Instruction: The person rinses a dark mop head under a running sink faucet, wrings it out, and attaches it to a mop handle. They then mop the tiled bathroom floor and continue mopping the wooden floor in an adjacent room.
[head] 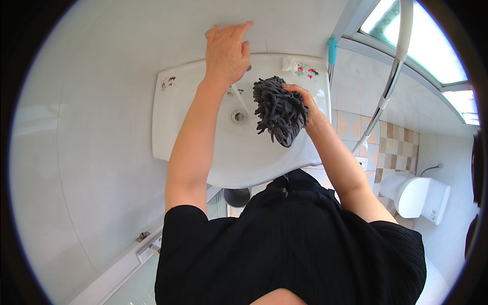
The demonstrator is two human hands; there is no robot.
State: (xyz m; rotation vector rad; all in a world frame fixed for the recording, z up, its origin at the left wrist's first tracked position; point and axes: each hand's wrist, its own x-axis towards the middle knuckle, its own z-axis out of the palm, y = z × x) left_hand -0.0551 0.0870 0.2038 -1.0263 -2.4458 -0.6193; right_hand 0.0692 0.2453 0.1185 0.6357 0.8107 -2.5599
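My left hand (228, 53) is over the tap at the back of a white ceramic washbasin (167, 126), its fingers spread. Most of the tap is hidden beneath it, and a bit of rounded metal (207, 33) shows beside the fingers. A thin stream of water (239, 96) runs down towards the drain (239, 116). On the right side of the basin, my right hand (309, 103) grips a dark grey chenille mop pad or mitt (280, 108). The thumb lies on its edge; the other fingers are largely hidden. The pad hangs above the bowl.
A crumpled white wad (289, 64) lies on the basin's back right rim. Right of the basin, a metal pole with white sleeves (389, 85) leans near a blue-ended pole (332, 51). A toilet (415, 196) stands farther right. Beneath the basin is a dark round bucket or bin (236, 197).
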